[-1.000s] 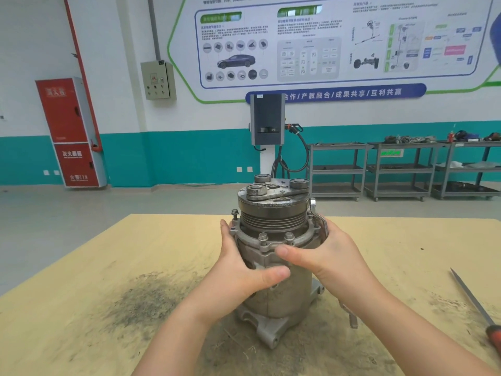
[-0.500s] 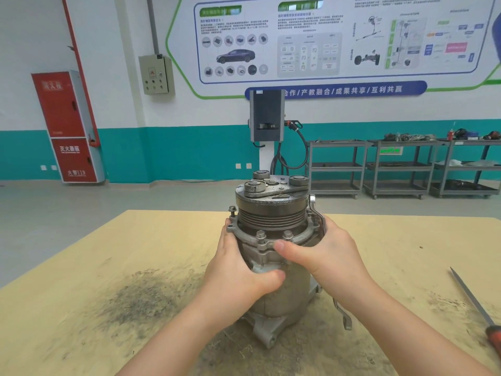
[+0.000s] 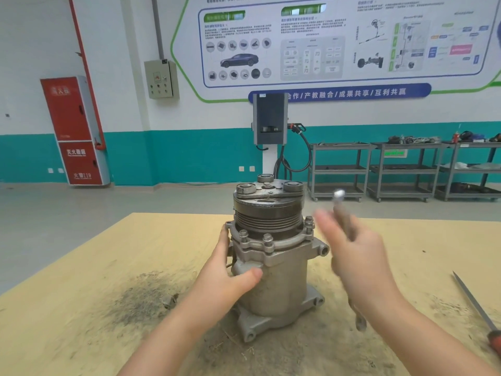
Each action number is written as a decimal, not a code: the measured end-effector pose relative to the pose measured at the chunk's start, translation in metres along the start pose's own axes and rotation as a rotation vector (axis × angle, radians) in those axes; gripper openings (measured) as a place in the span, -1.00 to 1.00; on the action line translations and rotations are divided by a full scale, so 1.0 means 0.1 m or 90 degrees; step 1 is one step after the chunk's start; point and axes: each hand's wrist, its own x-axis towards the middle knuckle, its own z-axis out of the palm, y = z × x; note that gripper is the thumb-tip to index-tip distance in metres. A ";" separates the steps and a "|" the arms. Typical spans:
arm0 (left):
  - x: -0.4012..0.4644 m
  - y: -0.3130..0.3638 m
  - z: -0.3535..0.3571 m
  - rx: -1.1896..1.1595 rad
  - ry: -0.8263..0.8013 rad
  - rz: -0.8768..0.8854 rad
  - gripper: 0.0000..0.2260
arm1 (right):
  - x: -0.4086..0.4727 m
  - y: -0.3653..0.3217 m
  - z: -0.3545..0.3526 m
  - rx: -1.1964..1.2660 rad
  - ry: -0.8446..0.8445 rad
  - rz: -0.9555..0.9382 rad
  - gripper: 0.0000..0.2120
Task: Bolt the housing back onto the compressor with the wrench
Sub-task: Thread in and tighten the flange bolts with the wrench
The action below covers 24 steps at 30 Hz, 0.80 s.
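Note:
The grey metal compressor [image 3: 282,283] stands upright on the wooden table [image 3: 81,308]. Its housing flange [image 3: 267,246] sits below the grooved pulley, with several bolts [image 3: 267,238] standing in it. My left hand [image 3: 230,278] grips the compressor body from the left, thumb across the front. To the right of the compressor, clear of it, my right hand [image 3: 357,256] is blurred by motion and holds the wrench [image 3: 342,210]. The wrench's upper end rises above the fingers and its lower end [image 3: 360,322] hangs below the palm.
A red-handled screwdriver [image 3: 474,305] lies on the table at the far right. Dark metal dust [image 3: 141,299] covers the table left of the compressor. Grey shelving carts [image 3: 406,169] and a charging post [image 3: 269,123] stand by the far wall.
My right hand has come off the compressor's right side and swung out to the right with the wrench. My left hand has kept its grip on the body.

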 end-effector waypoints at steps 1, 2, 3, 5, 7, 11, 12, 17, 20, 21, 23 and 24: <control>-0.06 -0.02 0.03 -0.013 0.044 0.012 -0.11 | 0.05 -0.05 -0.07 0.080 0.048 -0.008 -0.34; -0.10 -0.02 0.06 -0.014 0.083 0.035 -0.11 | 0.12 -0.11 -0.15 0.157 0.096 0.006 -0.61; -0.14 -0.01 0.11 -0.012 0.113 0.063 -0.13 | 0.20 -0.16 -0.22 0.226 0.133 0.024 -0.66; -0.16 0.02 0.19 -0.026 0.134 0.107 -0.23 | 0.28 -0.29 -0.32 0.356 0.122 0.070 -0.58; -0.14 0.03 0.22 -0.041 0.117 0.143 -0.31 | 0.31 -0.36 -0.35 0.396 0.055 0.125 -0.57; -0.13 0.08 0.27 -0.051 0.102 0.156 -0.31 | 0.32 -0.26 -0.30 0.140 -0.100 0.158 -0.66; -0.14 0.08 0.29 -0.061 0.108 0.160 -0.33 | 0.33 -0.24 -0.27 0.132 -0.097 0.153 -0.65; -0.15 0.17 0.38 0.006 0.278 0.232 -0.62 | 0.37 -0.29 -0.29 0.165 0.029 0.101 -0.57; -0.10 0.23 0.43 0.084 0.316 0.250 -0.71 | 0.40 -0.35 -0.39 0.088 0.082 0.060 -0.54; -0.08 0.23 0.46 0.082 0.309 0.242 -0.67 | 0.42 -0.36 -0.43 0.072 0.099 0.056 -0.53; -0.07 0.23 0.50 0.061 0.299 0.225 -0.57 | 0.44 -0.40 -0.49 0.053 0.117 0.056 -0.51; -0.08 0.22 0.51 0.046 0.296 0.219 -0.51 | 0.44 -0.42 -0.51 0.061 0.119 0.060 -0.52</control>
